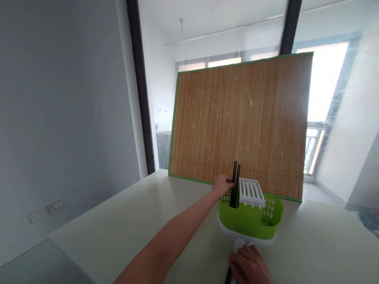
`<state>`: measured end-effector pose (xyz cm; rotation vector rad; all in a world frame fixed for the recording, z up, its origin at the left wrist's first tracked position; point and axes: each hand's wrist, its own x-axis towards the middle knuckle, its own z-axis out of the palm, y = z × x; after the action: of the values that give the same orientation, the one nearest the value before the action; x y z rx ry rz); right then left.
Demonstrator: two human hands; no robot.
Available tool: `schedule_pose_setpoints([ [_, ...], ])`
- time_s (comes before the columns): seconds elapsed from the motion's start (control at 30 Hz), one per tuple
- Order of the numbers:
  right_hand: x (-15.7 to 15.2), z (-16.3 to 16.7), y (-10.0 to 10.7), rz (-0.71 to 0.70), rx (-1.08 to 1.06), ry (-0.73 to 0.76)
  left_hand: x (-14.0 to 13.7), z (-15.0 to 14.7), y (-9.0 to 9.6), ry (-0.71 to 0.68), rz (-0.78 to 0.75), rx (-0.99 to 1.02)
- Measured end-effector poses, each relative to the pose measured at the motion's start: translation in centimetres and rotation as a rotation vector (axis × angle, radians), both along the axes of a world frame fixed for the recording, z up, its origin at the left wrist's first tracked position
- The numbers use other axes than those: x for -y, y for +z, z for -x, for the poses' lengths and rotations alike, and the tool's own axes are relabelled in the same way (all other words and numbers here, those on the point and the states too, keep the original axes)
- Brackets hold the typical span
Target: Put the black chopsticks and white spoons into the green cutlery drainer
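1. Room: grey wall (60,103) at left; glass panels behind. White table (180,199) in front. Bamboo mat (240,121) stands tilted at the table's far side.
2. Caddy (243,220): green, upright on the table, with a white base (264,241). White slotted rack (252,201) sits at its middle; the right compartment shows a bare floor.
3. Progress, as judged from placement: black chopsticks (234,198) stand nearly upright in the left compartment, so this portion appears in place. White spoons (239,244) and a dark handle (226,283) lie outside the caddy, at its near side, and remain unplaced.
4. Left hand (221,185): arm extends forward from lower left, nearly straight. Hand is level with the upper caddy, beside the chopsticks. Fingers appear to pinch the chopsticks above the rim.
5. Right hand (252,265): arm mostly out of view, entering from below. Hand is palm down and low, over the spoons, near the base. Fingers curl over them; whether they grip or merely rest cannot be determined.
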<state>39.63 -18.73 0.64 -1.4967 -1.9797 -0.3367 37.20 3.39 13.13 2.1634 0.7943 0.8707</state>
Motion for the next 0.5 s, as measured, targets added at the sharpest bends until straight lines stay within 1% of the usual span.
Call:
schedule_pose_setpoints([
  [0.13,0.0,0.2,0.0,0.014,0.023,0.007,-0.1,-0.5,-0.7,-0.038,0.041,-0.025],
  [0.27,0.0,0.2,-0.1,0.032,0.032,0.009,0.1,-0.4,-0.6,-0.068,0.034,-0.037],
  [0.37,0.0,0.1,-0.1,0.035,0.032,0.001,0.6,0.2,-0.1,-0.061,-0.016,-0.024],
  [0.5,0.1,-0.1,0.0,0.008,0.015,0.006,2.1,2.6,0.5,0.025,-0.117,0.046],
])
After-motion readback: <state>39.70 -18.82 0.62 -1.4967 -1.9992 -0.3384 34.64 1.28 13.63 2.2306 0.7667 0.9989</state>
